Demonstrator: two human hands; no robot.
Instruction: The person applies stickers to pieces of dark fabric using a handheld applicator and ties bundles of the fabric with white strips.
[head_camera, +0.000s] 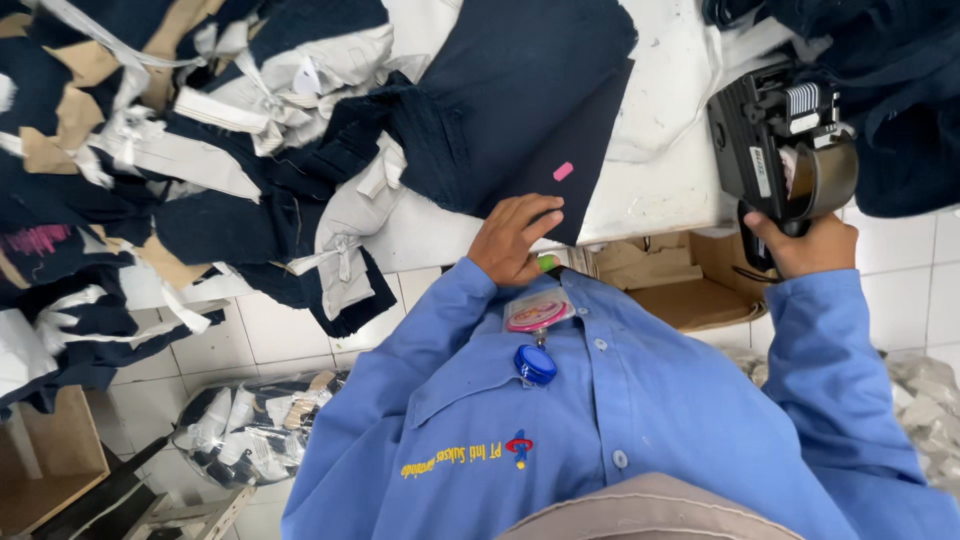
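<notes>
Starting at the left end of the bench (660, 150), I see a loose heap of cut fabric pieces (200, 130) in navy, white and tan. Many are tied in small bundles with white strips and spill over the near edge. I judge the ties keep matching pieces together. On the floor below lies a clear plastic bag (250, 425) stuffed with similar pieces.

Towards the middle, a flat navy panel (520, 90) lies on top of the heap's right side, its lower corner reaching the near edge of the bench. A small pink sticker (563, 171) sits on that corner. The left hand (515, 240) is open and pressed palm-down on the panel's near corner, fingers spread and pointing towards the sticker, which lies just beyond the fingertips. It grips nothing. I judge the flat press keeps the cloth smooth and stops it sliding off the edge.

Under the near edge, right of the left hand, an open cardboard box (680, 285) stands.

At the right end of the bench, the right hand (800, 245) is closed around the handle of a black label gun (785, 140). The gun is held just off the bench edge with its head pointing away from the body, well apart from the sticker. It looks ready for use rather than set down. More dark cloth (900, 100) is piled at the far right corner.
</notes>
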